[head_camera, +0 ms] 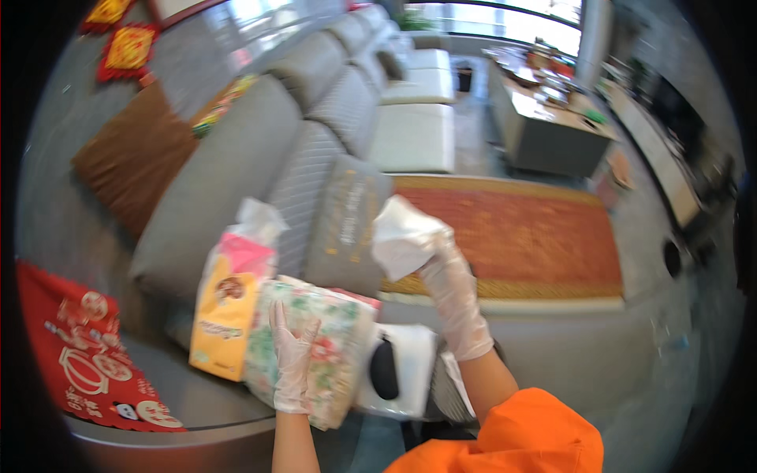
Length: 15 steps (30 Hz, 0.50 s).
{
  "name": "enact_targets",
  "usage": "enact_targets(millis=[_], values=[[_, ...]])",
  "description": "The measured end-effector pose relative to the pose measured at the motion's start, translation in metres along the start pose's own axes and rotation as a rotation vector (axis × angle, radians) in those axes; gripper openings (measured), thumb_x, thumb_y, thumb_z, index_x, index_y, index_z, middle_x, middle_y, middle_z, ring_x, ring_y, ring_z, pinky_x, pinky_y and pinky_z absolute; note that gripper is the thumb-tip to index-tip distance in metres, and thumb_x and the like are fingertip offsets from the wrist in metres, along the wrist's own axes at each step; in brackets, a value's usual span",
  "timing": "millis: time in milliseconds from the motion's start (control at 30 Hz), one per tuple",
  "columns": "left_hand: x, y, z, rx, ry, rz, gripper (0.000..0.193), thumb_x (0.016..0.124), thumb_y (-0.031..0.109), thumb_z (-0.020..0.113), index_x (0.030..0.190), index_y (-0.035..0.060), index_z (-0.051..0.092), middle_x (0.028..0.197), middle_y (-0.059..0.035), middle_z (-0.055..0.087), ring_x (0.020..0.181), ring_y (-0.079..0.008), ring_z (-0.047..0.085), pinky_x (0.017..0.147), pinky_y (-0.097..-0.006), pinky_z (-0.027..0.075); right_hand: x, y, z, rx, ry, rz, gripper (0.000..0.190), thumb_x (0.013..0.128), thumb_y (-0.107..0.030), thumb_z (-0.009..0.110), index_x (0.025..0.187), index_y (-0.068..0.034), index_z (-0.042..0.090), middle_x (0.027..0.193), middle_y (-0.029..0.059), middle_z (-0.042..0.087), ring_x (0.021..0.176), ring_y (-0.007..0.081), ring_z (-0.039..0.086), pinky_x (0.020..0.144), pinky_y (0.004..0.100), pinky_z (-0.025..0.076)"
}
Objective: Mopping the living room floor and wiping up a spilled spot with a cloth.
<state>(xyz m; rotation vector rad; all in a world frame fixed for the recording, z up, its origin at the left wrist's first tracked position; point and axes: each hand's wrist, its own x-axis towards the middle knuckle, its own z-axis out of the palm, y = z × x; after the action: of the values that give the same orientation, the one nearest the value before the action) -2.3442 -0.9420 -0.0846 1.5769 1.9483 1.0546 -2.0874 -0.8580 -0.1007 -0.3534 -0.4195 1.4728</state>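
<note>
My left hand (294,360), in a thin translucent glove, lies with spread fingers on a folded floral cloth (334,355). Gloved too, my right hand (449,284) is raised over the sofa and grips a crumpled white cloth or tissue (405,236). Left of the floral cloth stands a yellow, pink and white package (220,325) with clear plastic at its top. To the right of the floral cloth lies a white plastic-wrapped pack (417,366) with a black oval on it.
A grey sofa (236,159) with cushions runs away from me. Its long seat bears an orange-red mat (532,236). A brown cushion (136,154) and a red printed cloth (77,355) are at left. Further off stand a laden coffee table (550,142) and a low TV cabinet (650,148).
</note>
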Motion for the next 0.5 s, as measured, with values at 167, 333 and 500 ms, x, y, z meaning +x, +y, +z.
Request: enact_targets(millis=[167, 333, 500], values=[[-0.114, 0.092, 0.092, -0.754, -0.552, 0.224, 0.073, 0.071, 0.016, 0.074, 0.131, -0.0034, 0.037, 0.134, -0.0167, 0.039, 0.121, -0.0216, 0.04, 0.09, -0.0298, 0.041, -0.203, -0.088, -0.027, -0.061, 0.208, 0.132, 0.028, 0.09, -0.019, 0.052, 0.112, -0.002, 0.055, 0.105, 0.0084, 0.06, 0.094, 0.018, 0.058, 0.085, 0.031, 0.046], [-0.221, 0.145, 0.166, -0.678, -1.204, -0.088, 0.025, 0.078, 0.009, 0.069, 0.1, -0.0006, 0.063, 0.09, -0.004, 0.065, 0.079, -0.0102, 0.059, 0.073, -0.0241, 0.046, -0.366, -0.176, -0.103, -0.09, 0.287, 0.19, 0.028, 0.088, -0.014, 0.054, 0.112, 0.0, 0.056, 0.106, 0.0052, 0.06, 0.093, 0.0154, 0.058, 0.085, 0.0289, 0.045], [-0.312, 0.197, 0.233, -0.5, -1.467, -0.091, 0.018, 0.078, 0.009, 0.067, 0.093, -0.0015, 0.065, 0.083, -0.0042, 0.066, 0.07, -0.011, 0.059, 0.063, -0.0255, 0.047, -0.491, -0.256, -0.146, -0.13, 0.407, 0.12, 0.038, 0.083, -0.004, 0.053, 0.12, 0.003, 0.05, 0.116, 0.01, 0.055, 0.107, 0.0184, 0.052, 0.092, 0.0304, 0.042]])
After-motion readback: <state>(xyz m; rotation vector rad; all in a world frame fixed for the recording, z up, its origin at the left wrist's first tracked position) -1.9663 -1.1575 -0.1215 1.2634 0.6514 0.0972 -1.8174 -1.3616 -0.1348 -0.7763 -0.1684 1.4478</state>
